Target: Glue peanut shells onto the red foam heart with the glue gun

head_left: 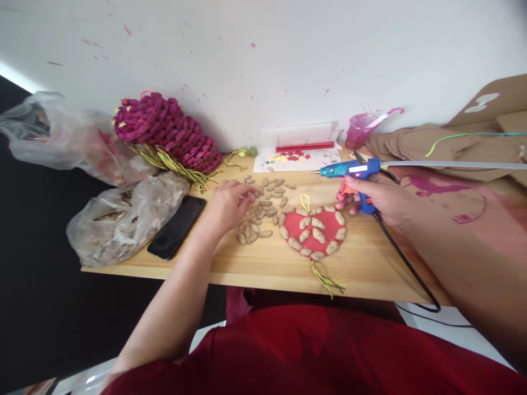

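Note:
My right hand (370, 195) is wrapped round a blue hot glue gun (349, 169), fingers at its orange trigger. Its metal nozzle points left, and a long translucent glue stick (448, 164) runs out of its back. Below the nozzle lies a round red disc (293, 222) edged with peanuts, with several more peanuts (318, 235) in its middle. A yellow loop (304, 202) tops it, and a yellow-green tassel (327, 281) hangs at its bottom. My left hand (230, 204) is at the left side of loose peanuts (267, 210), fingers curved and apart.
Left are a black phone (177, 227), a plastic bag of shells (127, 219) and a purple peanut-covered stack (168, 131). Along the wall stand paper with star cut-outs (294, 157) and a pink-stained cup (360, 129). Cardboard pieces (448, 142) lie right; a black cord (405, 260) trails down.

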`<state>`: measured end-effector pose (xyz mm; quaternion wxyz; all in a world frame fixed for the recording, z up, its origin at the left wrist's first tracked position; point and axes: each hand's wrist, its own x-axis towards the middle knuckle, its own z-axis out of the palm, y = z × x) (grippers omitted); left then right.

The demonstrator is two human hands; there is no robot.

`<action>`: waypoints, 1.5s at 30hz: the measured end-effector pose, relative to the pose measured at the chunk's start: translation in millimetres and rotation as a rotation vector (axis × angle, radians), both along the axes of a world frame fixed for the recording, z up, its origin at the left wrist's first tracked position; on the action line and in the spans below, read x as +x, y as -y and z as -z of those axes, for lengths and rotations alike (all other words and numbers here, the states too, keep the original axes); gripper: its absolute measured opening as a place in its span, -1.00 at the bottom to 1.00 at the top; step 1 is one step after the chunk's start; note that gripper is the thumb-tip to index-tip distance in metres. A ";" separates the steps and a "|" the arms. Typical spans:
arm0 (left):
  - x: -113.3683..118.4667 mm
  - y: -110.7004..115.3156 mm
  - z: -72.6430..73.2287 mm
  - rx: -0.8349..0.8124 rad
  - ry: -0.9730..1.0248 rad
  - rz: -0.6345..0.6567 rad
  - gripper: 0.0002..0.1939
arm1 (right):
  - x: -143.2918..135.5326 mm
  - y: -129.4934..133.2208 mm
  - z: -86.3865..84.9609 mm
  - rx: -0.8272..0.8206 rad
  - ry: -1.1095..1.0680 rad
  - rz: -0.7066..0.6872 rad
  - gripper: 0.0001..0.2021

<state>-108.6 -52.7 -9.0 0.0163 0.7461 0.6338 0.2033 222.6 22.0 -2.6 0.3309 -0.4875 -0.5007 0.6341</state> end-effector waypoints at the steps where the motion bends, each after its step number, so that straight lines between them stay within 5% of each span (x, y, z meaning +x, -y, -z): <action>1: 3.1 -0.8 -0.7 -0.006 0.003 0.017 -0.77 | -0.5 0.5 -1.0 -0.002 0.006 0.000 -0.78; 8: 20.4 -8.0 2.0 -0.125 -0.080 0.024 -0.79 | -5.4 5.2 -8.8 -0.023 0.033 0.016 -0.79; 18: 20.6 -2.8 5.1 0.036 0.019 0.075 -0.60 | -2.4 3.7 -8.2 -0.029 0.047 0.002 -0.79; 24: 25.4 1.6 3.9 0.034 0.056 0.167 -0.79 | 0.3 -0.3 0.6 -0.024 -0.002 -0.001 -0.85; 35: 65.0 -13.6 -7.9 -0.134 -0.050 0.060 -0.80 | 1.1 -2.5 3.5 -0.012 0.006 -0.025 -0.74; 45: 57.6 -15.0 -3.3 -0.072 0.023 0.061 -0.83 | 0.8 0.7 0.7 0.023 0.010 -0.039 -0.69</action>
